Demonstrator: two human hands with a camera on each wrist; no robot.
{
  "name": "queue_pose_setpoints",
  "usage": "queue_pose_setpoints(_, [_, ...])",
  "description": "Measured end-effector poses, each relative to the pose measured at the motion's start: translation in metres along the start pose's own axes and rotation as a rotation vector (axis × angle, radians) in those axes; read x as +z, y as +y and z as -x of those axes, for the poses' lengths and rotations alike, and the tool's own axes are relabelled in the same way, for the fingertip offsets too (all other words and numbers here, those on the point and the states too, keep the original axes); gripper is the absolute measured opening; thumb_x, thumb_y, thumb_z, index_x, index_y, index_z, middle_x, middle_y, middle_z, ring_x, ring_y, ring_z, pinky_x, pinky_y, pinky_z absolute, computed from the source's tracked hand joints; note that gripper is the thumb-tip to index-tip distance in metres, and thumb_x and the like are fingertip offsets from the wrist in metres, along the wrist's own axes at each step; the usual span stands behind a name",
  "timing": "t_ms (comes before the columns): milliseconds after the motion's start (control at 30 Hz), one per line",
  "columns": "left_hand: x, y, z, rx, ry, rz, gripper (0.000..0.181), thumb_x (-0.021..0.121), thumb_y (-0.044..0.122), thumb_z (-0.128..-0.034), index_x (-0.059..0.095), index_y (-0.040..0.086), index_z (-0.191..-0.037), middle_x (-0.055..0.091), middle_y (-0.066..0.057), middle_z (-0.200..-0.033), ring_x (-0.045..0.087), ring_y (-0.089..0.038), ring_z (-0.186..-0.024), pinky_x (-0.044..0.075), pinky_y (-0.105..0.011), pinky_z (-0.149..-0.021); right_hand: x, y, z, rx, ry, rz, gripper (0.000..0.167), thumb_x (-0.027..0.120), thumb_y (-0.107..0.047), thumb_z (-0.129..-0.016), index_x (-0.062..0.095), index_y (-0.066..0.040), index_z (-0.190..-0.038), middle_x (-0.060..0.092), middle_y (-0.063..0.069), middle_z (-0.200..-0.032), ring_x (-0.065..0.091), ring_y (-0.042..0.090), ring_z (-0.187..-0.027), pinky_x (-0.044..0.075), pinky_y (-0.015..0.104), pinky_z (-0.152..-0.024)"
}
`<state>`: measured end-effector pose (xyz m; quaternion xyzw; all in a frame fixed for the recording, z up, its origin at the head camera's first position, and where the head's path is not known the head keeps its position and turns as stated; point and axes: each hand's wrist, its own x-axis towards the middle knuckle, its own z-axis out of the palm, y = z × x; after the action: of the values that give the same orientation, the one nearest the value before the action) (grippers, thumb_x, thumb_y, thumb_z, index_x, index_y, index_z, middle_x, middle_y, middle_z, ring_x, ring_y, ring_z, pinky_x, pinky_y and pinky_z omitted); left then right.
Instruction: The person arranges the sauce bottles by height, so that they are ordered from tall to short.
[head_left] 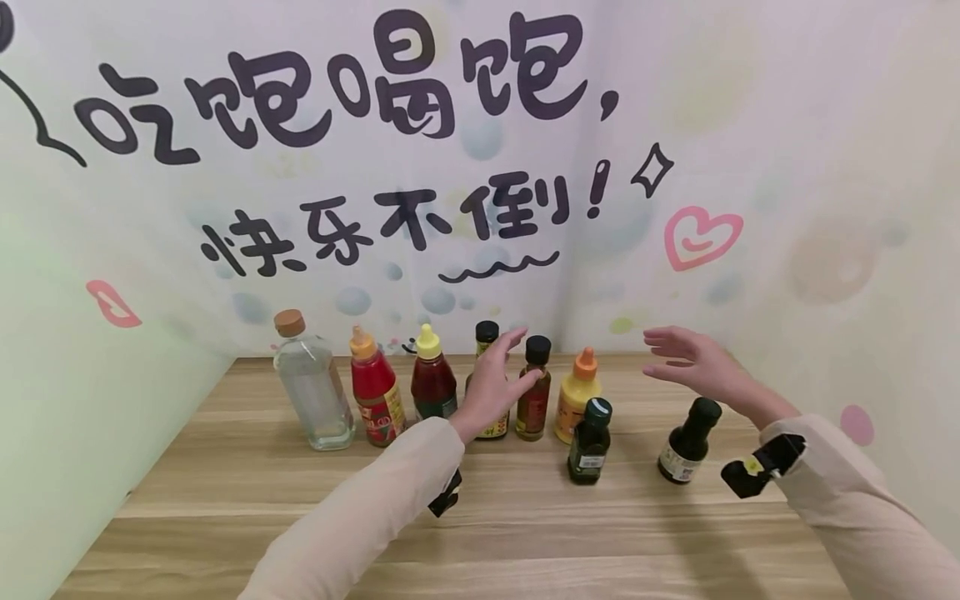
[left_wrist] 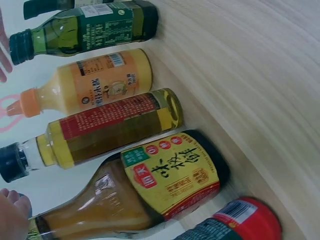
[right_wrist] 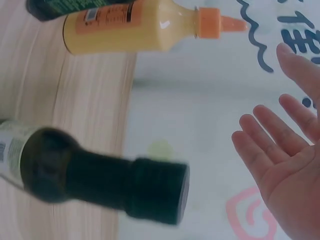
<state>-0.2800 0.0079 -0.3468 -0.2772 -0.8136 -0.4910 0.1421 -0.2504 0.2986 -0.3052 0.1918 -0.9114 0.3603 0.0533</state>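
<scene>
In the head view my left hand (head_left: 491,387) is raised in front of a soy sauce bottle (head_left: 487,333), thumb and fingers spread apart and nothing in them. The left wrist view catches only part of that hand (left_wrist: 14,212) beside the neck of the yellow-labelled soy sauce bottle (left_wrist: 172,170). To its right stands an oil bottle (head_left: 532,408) with a black cap. My right hand (head_left: 697,362) hovers with extended fingers, above and behind a dark bottle (head_left: 686,446). Its palm (right_wrist: 295,185) shows bare in the right wrist view, apart from that bottle (right_wrist: 100,172).
A clear bottle (head_left: 311,392), a red sauce bottle (head_left: 377,392) and a dark red sauce bottle (head_left: 433,383) stand left. A yellow squeeze bottle (head_left: 577,400) and a green bottle (head_left: 590,446) are between the hands. A printed cloth (head_left: 480,308) hangs behind the wooden table (head_left: 525,542).
</scene>
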Motion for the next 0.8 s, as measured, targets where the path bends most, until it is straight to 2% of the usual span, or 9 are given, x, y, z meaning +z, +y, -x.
queue_pose_setpoints(167, [-0.004,0.009,-0.001,0.081,0.029,-0.028,0.052,0.065,0.012,-0.0805,0.043,0.005,-0.127,0.046,-0.01,-0.127,0.044,-0.022,-0.114,0.038,-0.032,-0.093,-0.01,0.008,0.013,0.008,0.007,0.014,0.054,0.062,-0.021,-0.083,0.04,0.002,-0.127,0.044,0.024,-0.125,0.044,0.039,-0.111,0.041,0.049,-0.085])
queue_pose_setpoints(300, [-0.003,0.019,-0.002,0.155,0.058,-0.014,0.049,0.066,0.009,-0.079,0.046,0.004,-0.124,0.047,-0.01,-0.125,0.044,-0.019,-0.114,0.04,-0.031,-0.092,-0.016,0.015,0.024,0.008,0.017,0.015,0.052,0.06,-0.018,-0.085,0.04,0.002,-0.128,0.044,0.023,-0.125,0.045,0.035,-0.111,0.046,0.024,-0.082])
queue_pose_setpoints(400, [0.001,0.026,-0.001,0.18,0.06,0.003,0.048,0.066,0.007,-0.0783,0.047,0.002,-0.122,0.048,-0.01,-0.123,0.044,-0.019,-0.113,0.04,-0.031,-0.091,-0.018,0.02,0.032,0.003,0.035,0.021,0.05,0.06,-0.017,-0.085,0.041,0.002,-0.127,0.046,0.023,-0.123,0.048,0.03,-0.109,0.039,0.008,-0.075])
queue_pose_setpoints(533, [0.01,0.03,0.002,0.176,0.025,0.024,0.048,0.066,0.008,-0.0792,0.047,0.002,-0.122,0.048,-0.01,-0.122,0.045,-0.02,-0.112,0.041,-0.03,-0.091,-0.019,0.028,0.04,0.006,0.045,0.022,0.048,0.059,-0.017,-0.085,0.042,0.003,-0.126,0.047,0.024,-0.121,0.052,0.012,-0.105,0.041,0.009,-0.075])
queue_pose_setpoints(633, [0.018,0.033,0.003,0.166,-0.009,0.029,0.047,0.065,0.011,-0.0802,0.047,0.003,-0.123,0.049,-0.009,-0.12,0.046,-0.018,-0.11,0.041,-0.029,-0.09,-0.02,0.033,0.047,0.021,0.046,0.011,0.048,0.059,-0.017,-0.086,0.042,0.003,-0.125,0.048,0.023,-0.121,0.049,-0.003,-0.1,0.042,0.011,-0.074])
queue_pose_setpoints(700, [0.024,0.035,0.004,0.154,-0.033,0.036,0.047,0.065,0.012,-0.0802,0.047,0.005,-0.123,0.051,-0.008,-0.117,0.047,-0.016,-0.108,0.042,-0.028,-0.089,-0.019,0.035,0.05,0.031,0.046,0.002,0.047,0.059,-0.018,-0.086,0.042,0.003,-0.125,0.049,0.019,-0.12,0.048,-0.007,-0.099,0.043,0.012,-0.074])
queue_pose_setpoints(800, [0.032,0.037,0.005,0.145,-0.089,0.05,0.047,0.065,0.013,-0.0803,0.047,0.006,-0.123,0.052,-0.008,-0.114,0.049,-0.017,-0.107,0.042,-0.027,-0.087,-0.017,0.039,0.054,0.046,0.046,-0.009,0.047,0.059,-0.019,-0.086,0.044,0.002,-0.124,0.051,0.01,-0.118,0.05,-0.006,-0.098,0.045,0.014,-0.073])
